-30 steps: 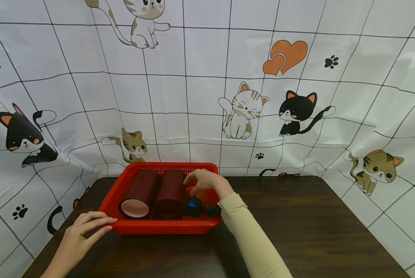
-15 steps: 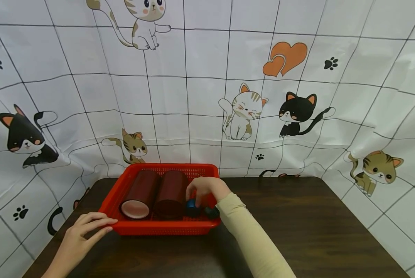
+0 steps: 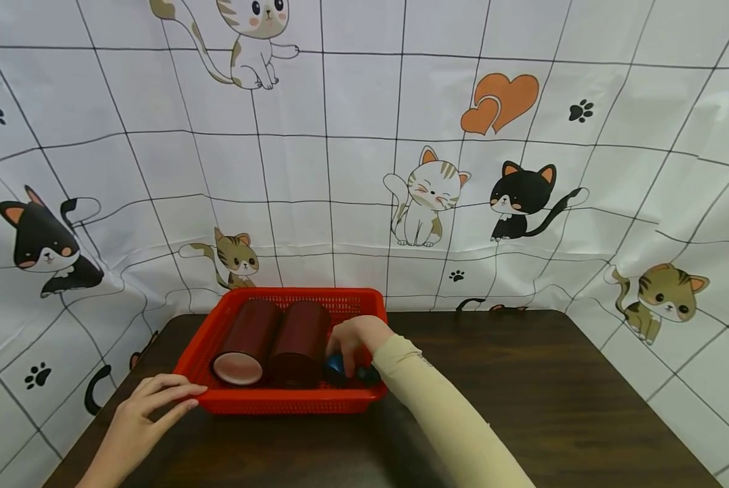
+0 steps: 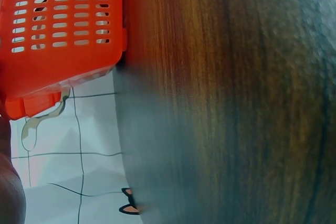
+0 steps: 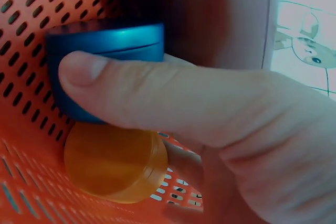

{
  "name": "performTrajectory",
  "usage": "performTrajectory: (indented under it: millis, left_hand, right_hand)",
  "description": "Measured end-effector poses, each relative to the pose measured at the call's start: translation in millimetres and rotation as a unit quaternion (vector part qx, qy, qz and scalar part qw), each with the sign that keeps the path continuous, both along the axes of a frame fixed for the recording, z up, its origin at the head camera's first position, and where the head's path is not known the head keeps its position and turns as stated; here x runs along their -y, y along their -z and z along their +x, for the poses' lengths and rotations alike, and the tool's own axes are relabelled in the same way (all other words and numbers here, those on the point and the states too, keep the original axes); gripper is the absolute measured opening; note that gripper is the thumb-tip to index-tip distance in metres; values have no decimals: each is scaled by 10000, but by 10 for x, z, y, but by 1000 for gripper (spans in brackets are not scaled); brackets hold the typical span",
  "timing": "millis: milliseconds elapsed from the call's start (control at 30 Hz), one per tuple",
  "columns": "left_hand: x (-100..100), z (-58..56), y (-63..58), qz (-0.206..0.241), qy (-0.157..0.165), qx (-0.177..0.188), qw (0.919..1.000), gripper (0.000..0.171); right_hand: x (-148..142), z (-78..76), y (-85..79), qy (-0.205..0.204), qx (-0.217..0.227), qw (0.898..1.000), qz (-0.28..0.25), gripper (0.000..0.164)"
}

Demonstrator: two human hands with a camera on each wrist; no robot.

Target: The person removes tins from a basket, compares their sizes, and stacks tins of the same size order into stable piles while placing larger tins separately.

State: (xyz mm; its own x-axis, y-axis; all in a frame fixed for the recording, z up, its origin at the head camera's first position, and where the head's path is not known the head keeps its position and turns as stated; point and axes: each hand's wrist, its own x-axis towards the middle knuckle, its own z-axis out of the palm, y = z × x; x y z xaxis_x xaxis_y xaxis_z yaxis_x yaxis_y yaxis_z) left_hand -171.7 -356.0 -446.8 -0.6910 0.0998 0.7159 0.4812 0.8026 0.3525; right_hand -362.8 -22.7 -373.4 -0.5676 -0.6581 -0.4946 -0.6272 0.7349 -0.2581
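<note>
My right hand (image 3: 357, 339) reaches down into the right end of a red perforated plastic basket (image 3: 285, 401). It grips a small round blue metallic tin (image 5: 107, 40), with the thumb pressed against its side in the right wrist view. An orange round container (image 5: 113, 163) lies just below that tin. A dark green item (image 3: 369, 375) shows partly beside the hand in the head view. My left hand (image 3: 139, 413) rests with fairly straight fingers on the basket's near left corner; only a sliver of it appears in the left wrist view.
Two dark maroon cylinders lie side by side in the basket: the left one (image 3: 251, 332) has a pale round end, the right one (image 3: 301, 339) a dark end. The basket stands on a brown wooden table (image 3: 523, 393), backed by a white cat-print sheet (image 3: 352, 169).
My right hand has moved lower and slightly nearer in the basket, onto the blue tin, covering the orange container in the head view. The left hand has stayed at its corner.
</note>
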Motion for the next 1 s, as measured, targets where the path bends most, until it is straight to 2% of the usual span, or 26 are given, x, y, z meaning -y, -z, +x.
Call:
performTrajectory:
  millis: [300, 633, 1000]
  left_hand:
    - [-29, -4, -21, 36, 53, 57, 10000, 49]
    - [-26, -6, -26, 7, 38, 19, 10000, 50]
    - [-30, 17, -15, -27, -2, 8, 10000, 50]
  right_hand:
    - [-33, -16, -49, -238, -228, 9995, -10, 49]
    - [-170, -20, -170, 285, -160, 9971, -686, 49]
    - [-182, -17, -184, 304, -305, 9955, -849, 49]
